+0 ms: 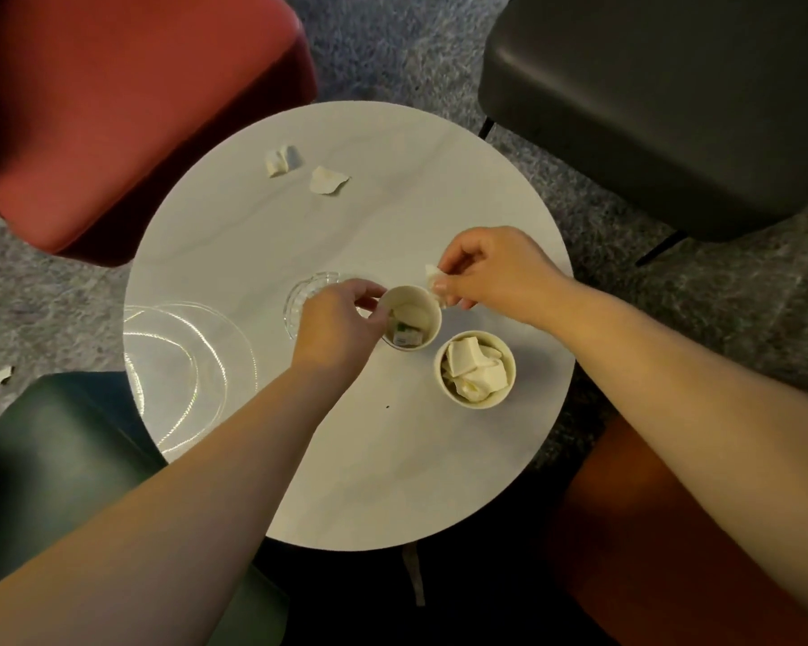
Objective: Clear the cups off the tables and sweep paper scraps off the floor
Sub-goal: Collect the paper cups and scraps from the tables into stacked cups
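Round white table (346, 459) viewed from above, with four seats around it: red chair (127, 109) at upper left, grey chair (672, 100) at upper right, green chair (52, 459) at lower left, orange chair (672, 529) at lower right. Floor is grey carpet (416, 44).

Two paper cups stand upright on the table, close together but not touching. The first cup (411, 319) sits near the table's middle and holds a few small items, one of them a small printed packet. The second cup (475, 369) stands just to its lower right and is filled with crumpled white paper.

Left hand (337, 319) grips the first cup at its left rim, fingers curled round the edge. Right hand (490, 272) pinches a white paper scrap (434, 278) between thumb and fingers, directly beside the first cup's upper right rim.

Two further scraps, one folded (281, 160) and one torn (327, 180), lie on the far side of the table. A clear glass dish (299, 296) sits behind the left hand, partly hidden. One scrap (2, 375) lies on the carpet at the left edge of view.
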`<state>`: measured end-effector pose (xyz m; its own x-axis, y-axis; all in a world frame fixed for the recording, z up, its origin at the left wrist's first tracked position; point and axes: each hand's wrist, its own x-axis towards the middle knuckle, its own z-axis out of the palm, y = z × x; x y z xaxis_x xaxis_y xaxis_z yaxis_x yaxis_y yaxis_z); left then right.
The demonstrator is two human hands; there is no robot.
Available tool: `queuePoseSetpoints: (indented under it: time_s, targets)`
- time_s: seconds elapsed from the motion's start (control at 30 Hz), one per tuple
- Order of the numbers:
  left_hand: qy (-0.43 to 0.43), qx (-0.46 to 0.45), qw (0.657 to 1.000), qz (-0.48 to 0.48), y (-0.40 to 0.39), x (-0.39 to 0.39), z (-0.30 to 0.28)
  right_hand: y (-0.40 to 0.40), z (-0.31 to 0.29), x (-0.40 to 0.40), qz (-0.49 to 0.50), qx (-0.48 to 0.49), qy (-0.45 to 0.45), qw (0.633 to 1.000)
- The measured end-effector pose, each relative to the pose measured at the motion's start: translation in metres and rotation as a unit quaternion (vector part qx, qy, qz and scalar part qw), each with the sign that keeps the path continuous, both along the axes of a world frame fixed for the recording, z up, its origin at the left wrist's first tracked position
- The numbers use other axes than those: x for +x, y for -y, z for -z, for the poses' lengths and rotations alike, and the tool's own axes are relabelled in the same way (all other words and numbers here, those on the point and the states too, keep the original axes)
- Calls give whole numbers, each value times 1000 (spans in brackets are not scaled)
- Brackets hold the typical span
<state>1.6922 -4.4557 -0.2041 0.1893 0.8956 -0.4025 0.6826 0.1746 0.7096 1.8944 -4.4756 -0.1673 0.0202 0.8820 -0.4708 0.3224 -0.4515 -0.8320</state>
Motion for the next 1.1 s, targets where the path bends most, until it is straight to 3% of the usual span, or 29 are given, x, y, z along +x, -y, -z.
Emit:
queuePoseSetpoints:
  time_s: [0.13, 0.23, 0.4, 0.53, 1.1]
  targets:
    - [4, -8, 1000, -11, 0, -1, 1, 4, 4, -4, -59, -38, -23, 997]
    - [0, -6, 1000, -5, 0, -1, 0, 6, 8, 6, 13, -16, -45, 999]
    - [13, -29, 999, -8, -1, -4, -1, 4, 41, 21, 87, -32, 133, 987]
    - [27, -43, 999, -5, -1, -7, 0, 4, 69, 21, -19, -69, 251, 965]
    - [6, -38, 999, -9, 3, -2, -9, -1, 67, 20, -42, 48, 220, 973]
